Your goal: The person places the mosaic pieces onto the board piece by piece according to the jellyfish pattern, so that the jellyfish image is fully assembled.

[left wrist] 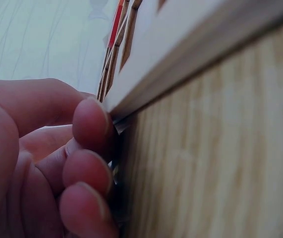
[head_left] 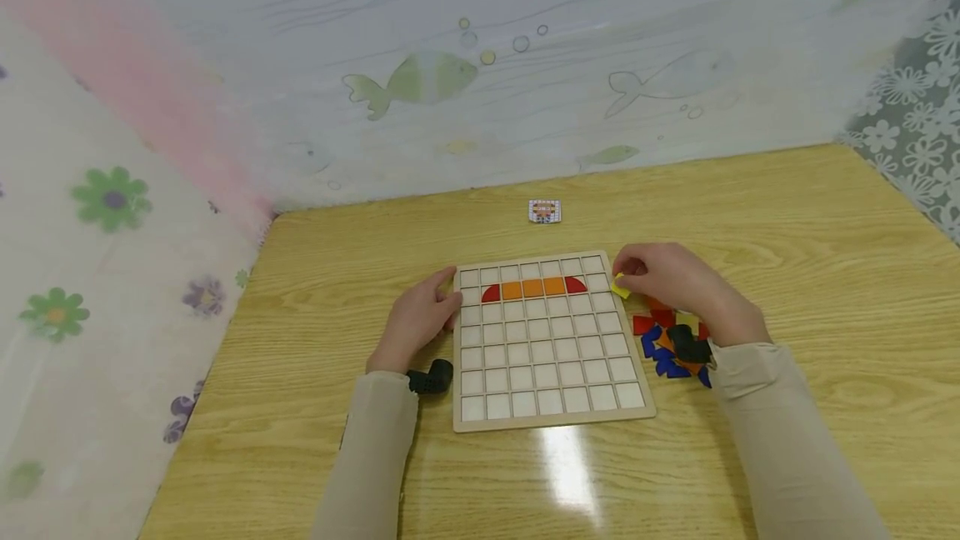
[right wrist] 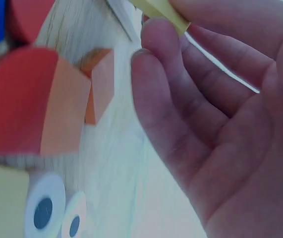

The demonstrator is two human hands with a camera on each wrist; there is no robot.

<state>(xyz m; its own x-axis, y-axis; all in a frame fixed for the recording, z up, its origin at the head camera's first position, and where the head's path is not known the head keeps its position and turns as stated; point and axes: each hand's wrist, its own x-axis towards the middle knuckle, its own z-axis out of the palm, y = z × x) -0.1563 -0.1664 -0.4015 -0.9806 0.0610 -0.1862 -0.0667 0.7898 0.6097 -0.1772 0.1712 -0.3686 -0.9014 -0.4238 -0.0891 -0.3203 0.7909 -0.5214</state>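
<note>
A square wooden grid board [head_left: 553,423] lies on the table. In its second row from the far edge sits a line of tiles: three orange squares [head_left: 532,288] with a red quarter-round piece [head_left: 491,293] at each end. My left hand [head_left: 417,315] rests against the board's left side near the far corner; in the left wrist view its fingertips [left wrist: 92,121] are right at the board's edge. At the board's far right side, my right hand [head_left: 671,277] pinches a yellow tile [head_left: 621,287] between thumb and fingers. The tile shows only partly in the right wrist view.
Right of the board lies a loose pile of red, blue [head_left: 662,352], orange and yellow pieces, partly hidden by the right wrist's black camera [head_left: 686,343]. Two eye-patterned pieces [right wrist: 44,213] show there. A small printed pattern card [head_left: 544,211] lies beyond the board, before the wall.
</note>
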